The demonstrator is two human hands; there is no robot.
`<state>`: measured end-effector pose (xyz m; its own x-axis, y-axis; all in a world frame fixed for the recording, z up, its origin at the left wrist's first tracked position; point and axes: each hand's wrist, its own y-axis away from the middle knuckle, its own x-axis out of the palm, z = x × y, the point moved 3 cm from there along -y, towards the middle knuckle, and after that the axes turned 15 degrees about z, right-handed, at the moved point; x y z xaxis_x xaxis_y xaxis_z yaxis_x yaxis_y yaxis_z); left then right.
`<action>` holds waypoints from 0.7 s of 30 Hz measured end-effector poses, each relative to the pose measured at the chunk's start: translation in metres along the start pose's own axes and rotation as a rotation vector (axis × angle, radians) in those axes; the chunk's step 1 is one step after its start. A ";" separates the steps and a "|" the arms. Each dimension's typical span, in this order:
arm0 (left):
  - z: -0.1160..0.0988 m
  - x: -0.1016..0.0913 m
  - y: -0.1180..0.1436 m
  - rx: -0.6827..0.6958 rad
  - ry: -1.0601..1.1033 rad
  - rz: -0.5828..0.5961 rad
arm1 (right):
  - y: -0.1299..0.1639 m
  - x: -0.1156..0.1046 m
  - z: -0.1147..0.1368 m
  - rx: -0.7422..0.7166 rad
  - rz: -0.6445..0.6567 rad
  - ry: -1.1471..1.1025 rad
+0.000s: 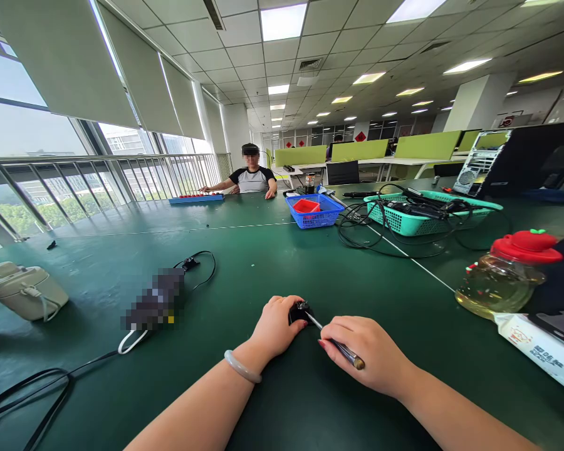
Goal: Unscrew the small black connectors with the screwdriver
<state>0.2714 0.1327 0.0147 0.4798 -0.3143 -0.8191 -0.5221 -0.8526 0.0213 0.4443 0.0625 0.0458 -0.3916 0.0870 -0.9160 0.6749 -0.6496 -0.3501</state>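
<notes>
My left hand [276, 327], with a pale bangle [242, 367] on its wrist, is closed round a small black part [301, 310] on the green table. Its fingers cover much of the part, so its exact kind does not show. A slim screwdriver [341, 352] with a dark handle and a brownish end is gripped in my right hand [364, 351]. The shaft slants up and left, and its tip meets the top of the black part.
Left lie a blurred dark device [155, 300] with cables and a beige container [28, 291]. A blue basket [314, 216], a teal basket [404, 227] of cables, a red-lidded bottle [502, 282] and a white packet [540, 354] stand ahead and right. A person [254, 180] sits across the table.
</notes>
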 end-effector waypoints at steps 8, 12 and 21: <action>0.001 0.001 -0.001 0.004 -0.025 -0.002 | 0.000 -0.003 -0.005 0.053 -0.075 -0.014; 0.000 0.001 -0.001 0.018 -0.030 -0.004 | 0.000 0.000 -0.012 0.164 -0.047 -0.097; -0.002 0.000 0.001 0.025 -0.049 -0.003 | 0.003 -0.022 -0.017 0.219 -0.204 -0.244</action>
<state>0.2723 0.1311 0.0163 0.4465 -0.2905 -0.8463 -0.5383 -0.8427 0.0053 0.4657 0.0713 0.0610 -0.6590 0.0656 -0.7492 0.4283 -0.7861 -0.4456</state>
